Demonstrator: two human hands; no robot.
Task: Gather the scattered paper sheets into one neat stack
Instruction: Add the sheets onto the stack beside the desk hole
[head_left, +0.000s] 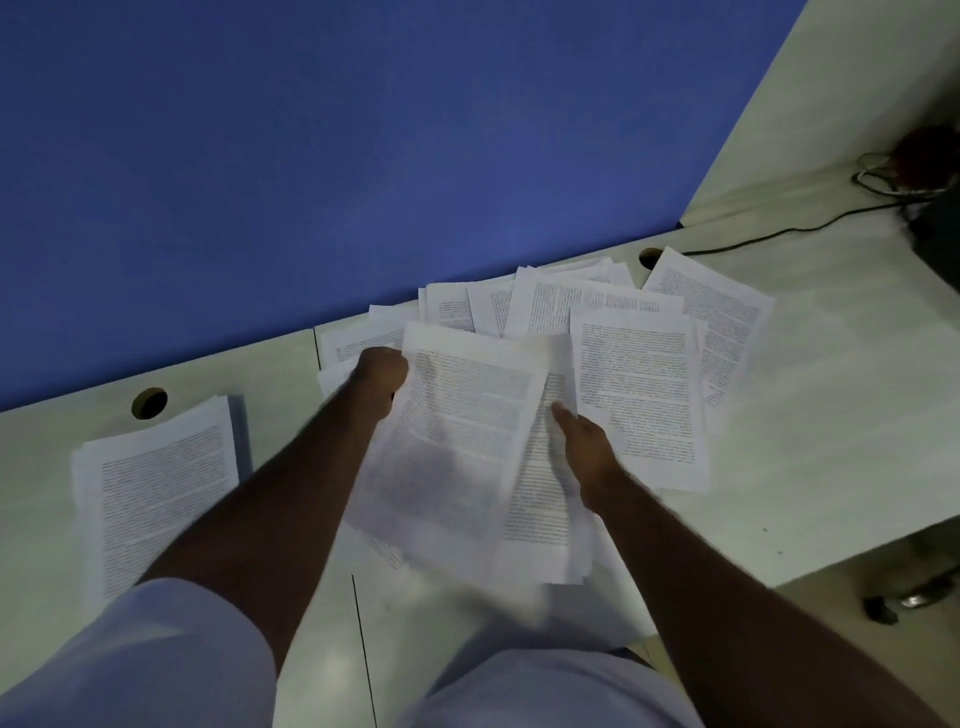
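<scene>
Printed paper sheets lie scattered over the pale desk. My left hand grips the upper left edge of a lifted sheet in the middle. My right hand holds the right side of the same bundle, where a second sheet hangs under my thumb. The lifted sheets are blurred at their lower edge. A squared stack of sheets rests on the desk to the left. Several loose sheets fan out behind and to the right, one lying furthest right.
A blue partition rises along the desk's far edge. Two round cable holes pierce the desk. A black cable runs to dark gear at the far right. The desk's right edge drops to the floor.
</scene>
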